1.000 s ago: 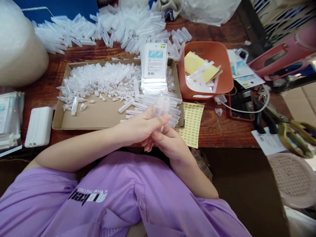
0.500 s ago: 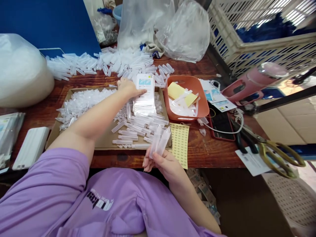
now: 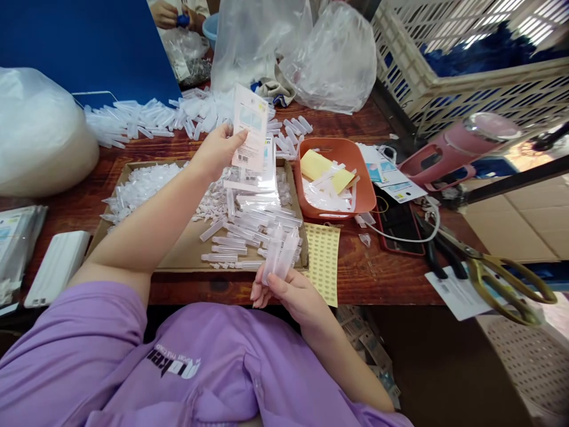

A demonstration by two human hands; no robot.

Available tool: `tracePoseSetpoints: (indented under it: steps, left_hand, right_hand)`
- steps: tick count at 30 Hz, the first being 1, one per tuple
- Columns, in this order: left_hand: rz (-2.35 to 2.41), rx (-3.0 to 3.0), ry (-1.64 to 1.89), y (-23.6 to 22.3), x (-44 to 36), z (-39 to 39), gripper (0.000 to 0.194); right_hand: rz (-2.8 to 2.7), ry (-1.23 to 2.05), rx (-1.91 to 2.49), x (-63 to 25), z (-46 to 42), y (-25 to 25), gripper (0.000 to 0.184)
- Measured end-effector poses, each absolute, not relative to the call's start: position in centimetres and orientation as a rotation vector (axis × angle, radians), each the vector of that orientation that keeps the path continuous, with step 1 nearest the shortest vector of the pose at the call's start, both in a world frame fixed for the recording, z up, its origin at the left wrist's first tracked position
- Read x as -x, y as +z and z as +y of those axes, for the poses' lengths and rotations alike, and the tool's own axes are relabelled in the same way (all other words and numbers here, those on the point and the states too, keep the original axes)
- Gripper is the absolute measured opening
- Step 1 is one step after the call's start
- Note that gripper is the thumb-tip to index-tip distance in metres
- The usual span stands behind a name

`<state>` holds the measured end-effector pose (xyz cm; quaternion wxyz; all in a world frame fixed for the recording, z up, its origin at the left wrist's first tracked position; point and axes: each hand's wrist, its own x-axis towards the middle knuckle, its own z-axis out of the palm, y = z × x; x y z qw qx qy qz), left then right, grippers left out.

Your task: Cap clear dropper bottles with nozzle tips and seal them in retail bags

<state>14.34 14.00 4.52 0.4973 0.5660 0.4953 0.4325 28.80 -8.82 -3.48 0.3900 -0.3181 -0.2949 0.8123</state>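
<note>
Orange plastic bin (image 3: pixel 368 198): folded yellow paper (image 3: pixel 320 164), white strips inside. Right of it: red-edged phone (image 3: pixel 402 228), white cable (image 3: pixel 422 238) looped across. Pink bottle (image 3: pixel 480 136), tilted, in front of white slatted crate (image 3: pixel 471 89) holding dark-blue stuff. Gold-handled scissors (image 3: pixel 477 280) at table edge, partly over white card (image 3: pixel 460 296). Back: clear plastic bag (image 3: pixel 340 62), gray work glove (image 3: pixel 273 89), blue panel (image 3: pixel 89 47). Far left: white rectangular block (image 3: pixel 57 270), bulging white sack (image 3: pixel 42 133).

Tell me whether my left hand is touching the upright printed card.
Touching. The head view shows your left hand gripping the printed card at its left edge, with the thumb lying across the printed face.
</note>
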Motion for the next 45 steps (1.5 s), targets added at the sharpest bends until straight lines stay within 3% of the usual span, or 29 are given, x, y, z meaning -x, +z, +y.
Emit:
tracePoseSetpoints:
  steps: [3, 8, 19, 27, 31, 34, 37, 40, 42, 45]
  left_hand:
    - [0.92, -1.096, 1.046, 5.8, -13.1, 8.9, 0.022]
    - [0.913, -0.743, 1.0, 6.5, -9.5, 1.7, 0.031]
    - [0.767, -0.264, 0.953, 4.9, -3.6, -2.3, 0.05]
    - [0.836, -0.399, 0.888, 3.4, -3.9, -5.4, 0.039]
    - [0.958, -0.34, 0.891, 3.1, -3.2, -5.5, 0.035]
    - [1.016, -0.281, 0.947, 3.0, -2.3, -4.9, 0.039]
    - [1.053, -0.251, 0.934, 2.9, -1.7, -4.8, 0.038]
    - [1.054, -0.242, 0.899, 2.7, -1.8, -5.3, 0.034]
    - [1.029, -0.254, 0.874, 2.6, -2.0, -5.8, 0.034]
    - [0.98, -0.273, 0.857, 2.5, -2.2, -6.7, 0.034]
  right_hand:
    - [-0.797, 2.139, 0.667, -28.1, -8.5, -2.4, 0.042]
    - [-0.869, 2.316, 0.536, -25.9, -8.3, -1.8, 0.038]
    - [-0.675, 2.617, 0.518, -21.8, -8.6, -2.5, 0.043]
    - [-0.447, 2.698, 0.674, -20.3, -8.0, -2.1, 0.046]
    - [-0.784, 2.663, 0.944, -20.9, -8.1, -1.2, 0.066]
    - [-1.361, 2.323, 1.223, -22.8, -8.9, -0.2, 0.073]
    - [-1.832, 1.409, 1.463, -24.6, -9.6, 0.9, 0.065]
    - [-2.114, 0.636, 1.314, -24.6, -9.5, 1.4, 0.081]
    - [-2.293, 0.516, 1.168, -23.9, -8.9, 1.5, 0.091]
    - [-2.436, 0.582, 1.112, -22.7, -7.9, 1.3, 0.091]
